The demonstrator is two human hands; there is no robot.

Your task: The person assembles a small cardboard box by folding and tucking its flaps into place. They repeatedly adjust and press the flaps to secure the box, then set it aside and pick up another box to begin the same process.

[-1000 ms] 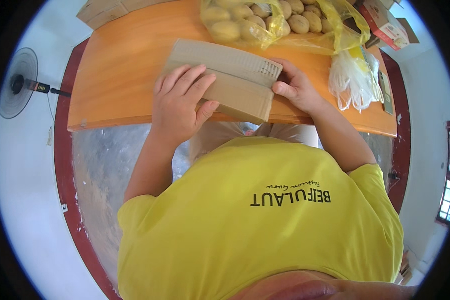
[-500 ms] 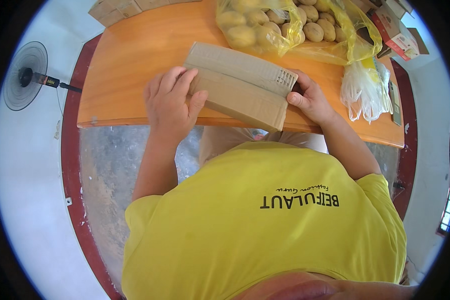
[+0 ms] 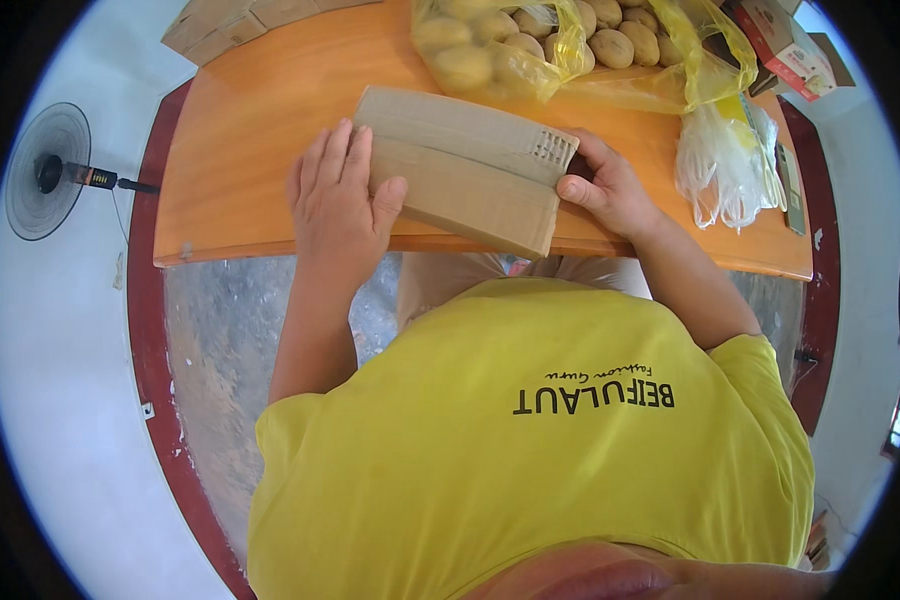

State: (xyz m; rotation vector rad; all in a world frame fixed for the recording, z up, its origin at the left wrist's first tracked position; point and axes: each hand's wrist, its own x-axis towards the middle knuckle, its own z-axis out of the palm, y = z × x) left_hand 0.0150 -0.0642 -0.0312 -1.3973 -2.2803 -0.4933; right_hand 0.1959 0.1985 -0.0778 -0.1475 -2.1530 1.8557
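A closed brown cardboard box (image 3: 460, 180), long and slim, lies slanted at the table's near edge, its right end nearer to me. One seam runs along its length, and a small dark printed patch shows near the right end. My right hand (image 3: 610, 190) grips that end, thumb on the near face and fingers around the back, partly hidden. Against the left end rests my left hand (image 3: 340, 195), flat, its fingers stretched out and pointing away from me, the thumb apart.
Yellowish-brown round produce, like potatoes, fills a yellow plastic bag (image 3: 690, 85) at the back. Clear plastic bags (image 3: 720, 170) lie on the orange table (image 3: 240, 160) at right, beside a red-and-white carton (image 3: 785, 50). Cardboard boxes (image 3: 220, 30) stand back left; a fan (image 3: 48, 172) is farther left.
My left fingers have straightened from a curl over the box's left end and now lie flat beside it. My right hand keeps its hold. The whole view has shifted slightly.
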